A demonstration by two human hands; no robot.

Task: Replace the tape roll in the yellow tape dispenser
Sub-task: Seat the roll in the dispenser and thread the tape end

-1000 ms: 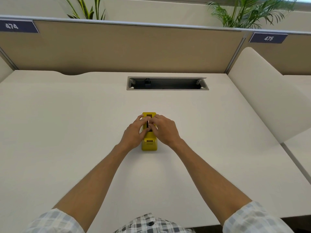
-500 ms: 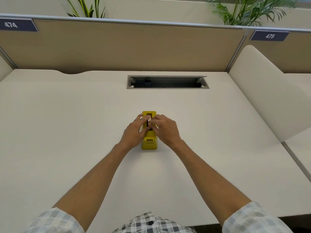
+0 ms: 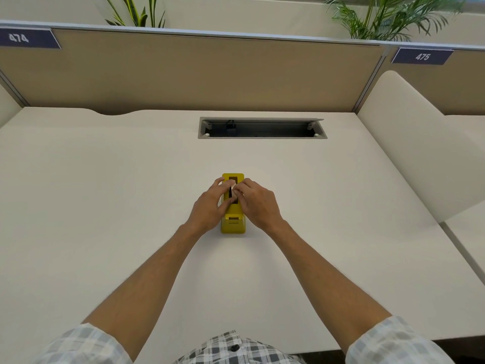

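In the head view, a yellow tape dispenser (image 3: 233, 222) is seen standing on the pale surface (image 3: 105, 206), well in front of a long cable slot (image 3: 262, 127) that is cut into the surface near the partition. The dispenser is set lengthwise, its narrow end turned toward the person. A dark rectangular opening is visible in its top, and a small part of what may be the tape roll is glimpsed between the fingertips; it cannot be identified with certainty.

The left hand (image 3: 210, 206) is laid against the left side of the dispenser, fingers curled over its top edge. The right hand (image 3: 258, 203) is placed against the right side in the same way, its fingertips brought to the top opening, where they meet those of the left hand. Each grip is narrow, closed on the dispenser body and on whatever sits in its opening.

Behind the slot, a tan partition (image 3: 196, 74) is seen, carrying a label marked 474 (image 3: 26, 38) at the left and one marked 475 (image 3: 422, 56) at the right. Plant leaves (image 3: 388, 17) are visible above the partition. Checked sleeves (image 3: 393, 345) are seen at the lower edge.
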